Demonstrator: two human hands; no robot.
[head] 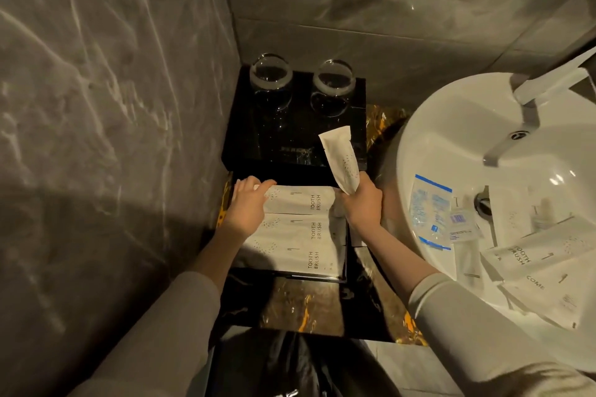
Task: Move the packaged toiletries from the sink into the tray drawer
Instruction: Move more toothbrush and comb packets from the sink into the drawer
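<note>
Right hand: your right hand (362,203) is closed around the bottom end of a white packet (342,159), holding it up tilted over the drawer's right edge. Can't read any print on that one, only a faint dotted mark.
Left hand: your left hand (248,203) lies flat, fingers spread, on the far-left corner of the packets in the drawer. It's pressing, not gripping anything.
Drawer: the black tray drawer (344,267) is pulled out toward you, with three white packets (300,229) lying side by side in it, each printed "TOOTH BRUSH".
Sink: the white sink (451,126) on the right has more packets (548,264) piled at its near side. One reads "TOOTH BRUSH", another shows "COME", the rest cut off. There's also a clear bag with blue stripes (430,209) and a small barcode sachet (459,219); that print is too small to read.
Around: two upturned glasses (303,80) sit on the black box top (283,129) behind the drawer, at the far side. The faucet (522,116) hangs over the sink. Gray stone-look wall (96,106) on the left, close by the drawer.
</note>
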